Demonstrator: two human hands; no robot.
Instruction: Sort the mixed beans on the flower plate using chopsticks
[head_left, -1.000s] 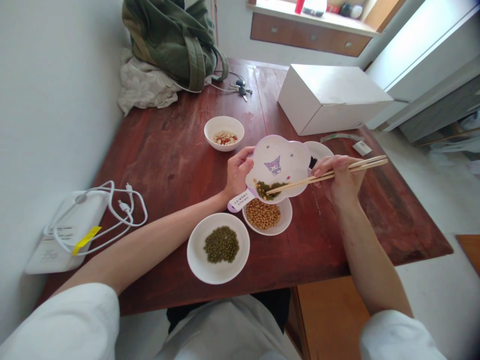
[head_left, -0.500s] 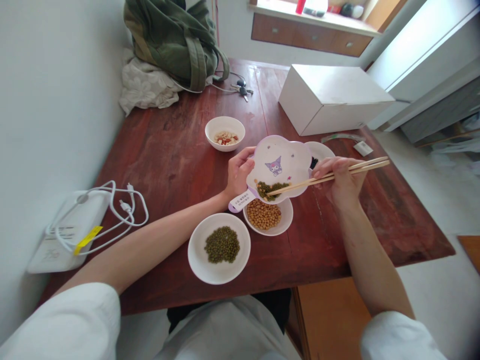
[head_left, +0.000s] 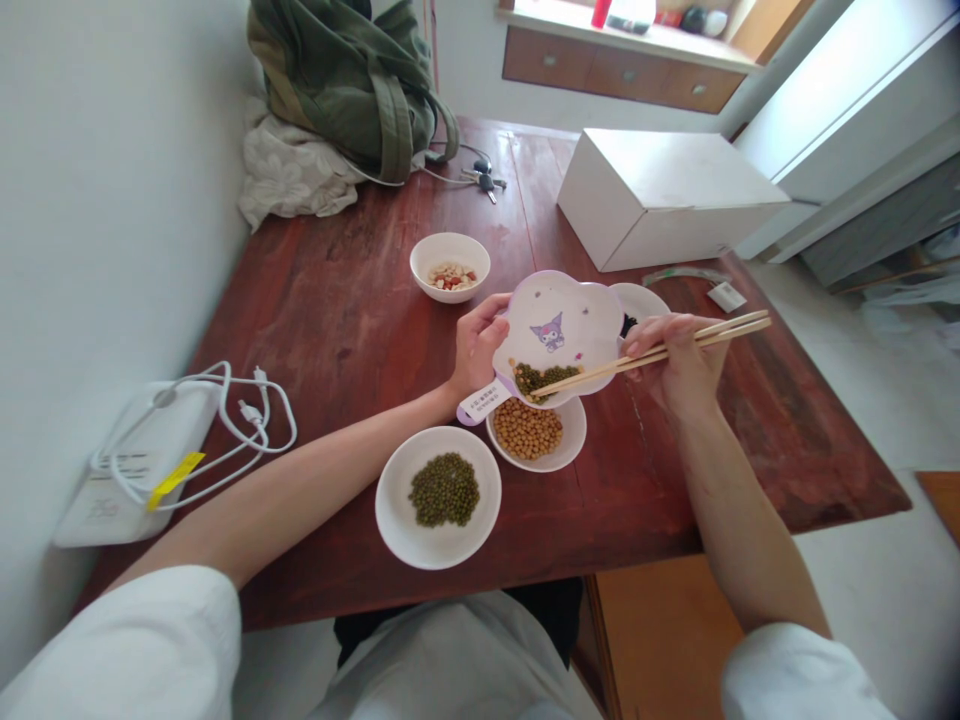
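My left hand (head_left: 475,347) grips the left rim of a flower-shaped white plate (head_left: 559,322) with a purple cartoon figure, tilted towards me above the table. Mixed green and yellow beans lie at its low edge. My right hand (head_left: 679,357) is closed on a pair of wooden chopsticks (head_left: 645,355) whose tips rest among those beans. Right under the tilted plate stands a white dish of yellow beans (head_left: 529,432). A white dish of green beans (head_left: 439,495) sits nearer me, to the left.
A small bowl of peanuts (head_left: 449,267) stands further back on the red-brown wooden table (head_left: 330,310). A white box (head_left: 660,195), a green bag (head_left: 352,85), keys (head_left: 484,180) and a white device with cables (head_left: 150,455) lie around. Another white dish (head_left: 645,300) peeks out behind the plate.
The chopstick tips have shifted slightly within the beans on the tilted plate. Both hands and the plate stay nearly where they were.
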